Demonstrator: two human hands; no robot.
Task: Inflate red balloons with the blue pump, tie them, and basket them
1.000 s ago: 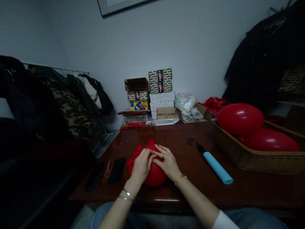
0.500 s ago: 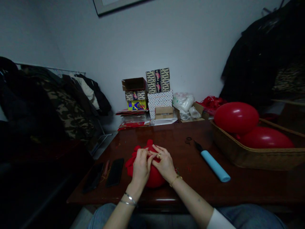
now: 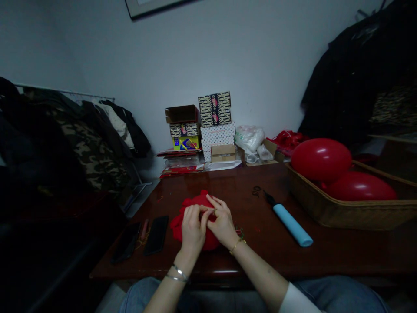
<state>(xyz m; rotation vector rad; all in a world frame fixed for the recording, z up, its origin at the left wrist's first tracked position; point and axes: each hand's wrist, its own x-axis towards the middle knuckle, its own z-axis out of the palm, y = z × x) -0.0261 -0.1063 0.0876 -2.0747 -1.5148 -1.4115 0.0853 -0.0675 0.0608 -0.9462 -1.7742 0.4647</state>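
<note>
A red balloon (image 3: pixel 208 240) lies on the dark wooden table (image 3: pixel 260 256) in front of me, beside a heap of limp red balloons (image 3: pixel 190 206). Both my hands rest on top of the red balloon. My left hand (image 3: pixel 192 230) curls its fingers and pinches at the balloon's top. My right hand (image 3: pixel 223 224), with a ring and a bracelet, meets it fingertip to fingertip and pinches the same spot.
Two dark phones (image 3: pixel 156 234) lie left of the balloon. A light blue hand pump (image 3: pixel 289 222) lies to the right. A wicker basket (image 3: pixel 345 211) holds two inflated red balloons (image 3: pixel 321 158). Stacked boxes (image 3: pixel 215 126) line the wall. Clothes hang at left.
My hands have drawn a little closer to me on the balloon, and my left fingers have curled tighter. The view has drifted slightly.
</note>
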